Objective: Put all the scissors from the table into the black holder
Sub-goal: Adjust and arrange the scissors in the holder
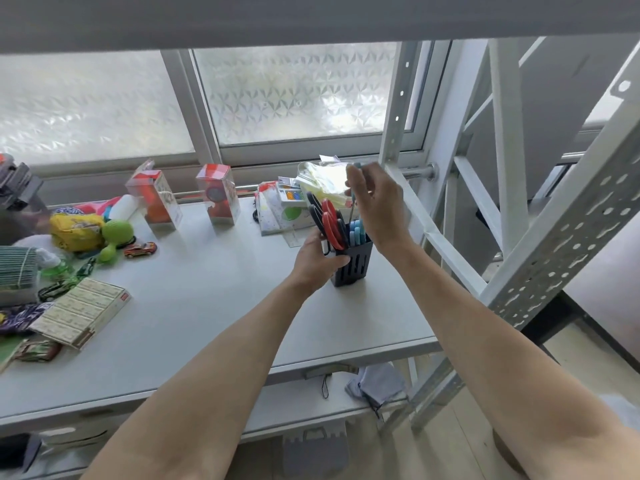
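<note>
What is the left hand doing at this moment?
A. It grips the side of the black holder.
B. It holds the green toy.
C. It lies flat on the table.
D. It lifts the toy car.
A: the left hand wraps around the side of the black holder, which stands on the table.

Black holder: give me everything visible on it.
The black holder is a small, upright, box-shaped caddy, apparently plastic, with vertical slots in its walls. It stands on the grey table near the right edge. Red-handled, dark-handled and blue-handled scissors stick out of its top. The left hand grips its left side; the right hand lowers another pair in from above.
</note>
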Demonstrator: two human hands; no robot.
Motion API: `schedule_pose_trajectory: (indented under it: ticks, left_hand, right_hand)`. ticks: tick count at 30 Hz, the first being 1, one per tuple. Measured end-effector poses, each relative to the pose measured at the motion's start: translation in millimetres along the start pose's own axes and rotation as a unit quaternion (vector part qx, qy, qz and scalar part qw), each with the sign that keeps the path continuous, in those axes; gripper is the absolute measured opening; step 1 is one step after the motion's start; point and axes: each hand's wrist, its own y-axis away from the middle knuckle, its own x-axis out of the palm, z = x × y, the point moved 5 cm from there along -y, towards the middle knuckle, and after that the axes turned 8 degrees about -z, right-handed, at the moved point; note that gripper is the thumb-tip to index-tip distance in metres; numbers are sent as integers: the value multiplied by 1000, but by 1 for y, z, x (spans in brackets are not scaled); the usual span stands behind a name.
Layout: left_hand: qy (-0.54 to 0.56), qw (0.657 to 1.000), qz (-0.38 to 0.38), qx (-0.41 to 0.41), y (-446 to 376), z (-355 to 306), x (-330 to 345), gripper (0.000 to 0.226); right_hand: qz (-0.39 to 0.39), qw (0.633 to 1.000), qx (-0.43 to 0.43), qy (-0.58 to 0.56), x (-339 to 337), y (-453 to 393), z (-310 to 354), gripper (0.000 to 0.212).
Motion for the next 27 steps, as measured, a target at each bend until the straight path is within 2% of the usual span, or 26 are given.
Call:
schedule_pose_trajectory:
  ticks: [4, 11, 13, 16, 19, 25, 27]
  left_hand:
    - [-1, 1000, -3, 0, -1, 1, 0, 48]
    - [0, 1000, -16, -2, -3, 4, 0, 49]
    - [-2, 1000, -15, 1, -3, 5, 1, 49]
    - [3, 1000, -14, 4, -3, 4, 1, 47]
    - [10, 1000, -16, 8, -3, 4, 1, 45]
    - [19, 1000, -13, 18, -2, 2, 0, 50]
    - [17, 1000, -14, 21, -3, 3, -1, 52]
  right_hand:
    - [73, 995, 6, 65, 13, 8, -22, 45]
    - [118, 965, -7, 235, 17, 9, -31, 70]
    - [121, 967, 19, 224, 14, 6, -31, 73]
    - [164, 963, 68, 203, 18, 0, -33, 47]
    - [212, 955, 95, 187, 22, -4, -34, 38]
    - [271, 944, 94, 161, 17, -1, -35, 51]
    - [291, 941, 122, 125, 13, 1, -42, 58]
